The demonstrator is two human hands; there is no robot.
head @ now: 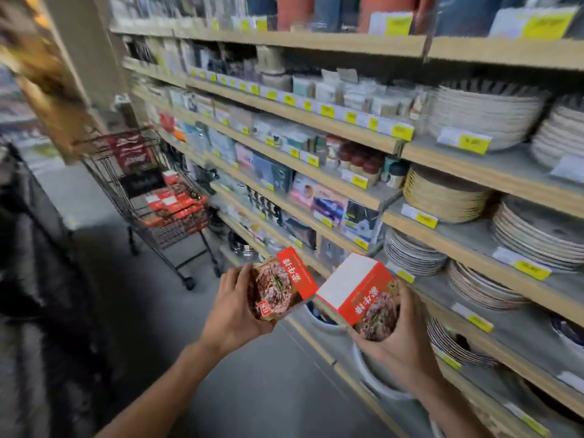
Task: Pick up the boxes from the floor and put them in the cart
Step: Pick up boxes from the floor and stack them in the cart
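While blur hides cart (151, 197) contents, left hand (235, 311) grips box (279, 284), right hand (392, 336) grips second box (360, 289); shelves (347, 128) beside right hand.

Two hands are in view, the left hand (235, 306) and the right hand (398, 338), and each holds one red food box: the left box (278, 284) and the right box (357, 287). One wire shopping cart (148, 188) stands far left, carrying a pile of like red boxes (172, 203) too blurred to count. On the right, five wooden shelves (316, 116) show stacks of plates (483, 112), roughly eight stacks.

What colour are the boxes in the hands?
Red-orange with white panels and a food photo: boxes, head view.
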